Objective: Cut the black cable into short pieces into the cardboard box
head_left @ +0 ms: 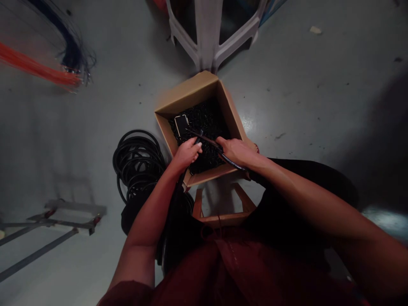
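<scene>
An open cardboard box [188, 91] stands on the floor between my hands, filled with a heap of small black pieces [207, 121], possibly cut cable. A black smartphone [181, 125] lies on the heap near the box's left corner. My left hand [186, 155] is curled around a black cable [207, 142] above the box. That same cable runs across to my right hand [234, 152], which grips it near the box's front edge. Beside my left forearm lies a coil of black cable [138, 163], its lower part hidden by my arm.
A wooden stool frame [223, 208] stands below the box, partly under me. A white plastic chair [208, 34] stands beyond the box. Bundles of orange and blue wire [38, 63] lie at upper left, and a grey metal frame [54, 225] at lower left.
</scene>
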{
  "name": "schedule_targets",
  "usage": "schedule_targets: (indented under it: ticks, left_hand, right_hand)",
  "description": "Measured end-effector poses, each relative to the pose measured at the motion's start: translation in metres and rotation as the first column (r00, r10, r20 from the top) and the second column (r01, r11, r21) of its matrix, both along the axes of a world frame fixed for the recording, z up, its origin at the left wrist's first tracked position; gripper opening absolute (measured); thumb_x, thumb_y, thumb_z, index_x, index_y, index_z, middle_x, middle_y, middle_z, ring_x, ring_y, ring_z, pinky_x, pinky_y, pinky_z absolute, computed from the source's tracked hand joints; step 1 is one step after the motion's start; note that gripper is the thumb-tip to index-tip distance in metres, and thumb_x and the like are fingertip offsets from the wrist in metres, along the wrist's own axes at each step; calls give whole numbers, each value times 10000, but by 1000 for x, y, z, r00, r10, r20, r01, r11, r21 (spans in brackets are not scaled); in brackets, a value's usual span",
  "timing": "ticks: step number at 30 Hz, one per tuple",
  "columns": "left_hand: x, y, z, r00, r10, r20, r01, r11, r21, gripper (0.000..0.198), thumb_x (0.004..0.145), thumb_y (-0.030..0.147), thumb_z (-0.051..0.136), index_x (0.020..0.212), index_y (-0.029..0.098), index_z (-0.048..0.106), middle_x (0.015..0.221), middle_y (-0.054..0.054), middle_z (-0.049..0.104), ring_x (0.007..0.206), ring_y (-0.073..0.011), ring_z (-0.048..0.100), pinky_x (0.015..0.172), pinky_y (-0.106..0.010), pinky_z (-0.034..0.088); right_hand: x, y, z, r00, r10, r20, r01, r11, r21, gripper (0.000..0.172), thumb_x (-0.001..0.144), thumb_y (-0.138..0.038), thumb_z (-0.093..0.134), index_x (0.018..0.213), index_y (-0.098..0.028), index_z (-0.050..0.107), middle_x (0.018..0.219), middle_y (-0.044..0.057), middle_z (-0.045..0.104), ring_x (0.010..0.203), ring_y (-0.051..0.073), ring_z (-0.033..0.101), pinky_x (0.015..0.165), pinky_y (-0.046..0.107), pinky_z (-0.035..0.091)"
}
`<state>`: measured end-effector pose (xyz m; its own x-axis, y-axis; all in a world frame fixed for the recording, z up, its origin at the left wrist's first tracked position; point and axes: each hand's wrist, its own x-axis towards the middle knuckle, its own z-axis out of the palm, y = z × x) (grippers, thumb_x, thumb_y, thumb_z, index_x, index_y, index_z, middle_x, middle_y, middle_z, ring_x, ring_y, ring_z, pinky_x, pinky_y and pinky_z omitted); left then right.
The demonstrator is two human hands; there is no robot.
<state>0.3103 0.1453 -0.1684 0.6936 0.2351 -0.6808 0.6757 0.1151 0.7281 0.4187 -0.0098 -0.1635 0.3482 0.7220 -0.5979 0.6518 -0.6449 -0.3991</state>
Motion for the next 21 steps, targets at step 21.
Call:
schedule_targets:
  ticks: [21]
  left_hand:
    - [-7, 2, -10, 966, -252, -50, 257, 937, 238, 164, 876, 220, 428, 724, 173, 472, 627, 28, 521, 421, -47, 415, 432, -179, 317]
  right_hand:
    - [0, -3, -9, 999, 43, -29, -45, 996, -73, 357, 901, -321, 361, 1167, -167, 543, 854, 155, 677, 749, 280, 639, 619, 328, 366]
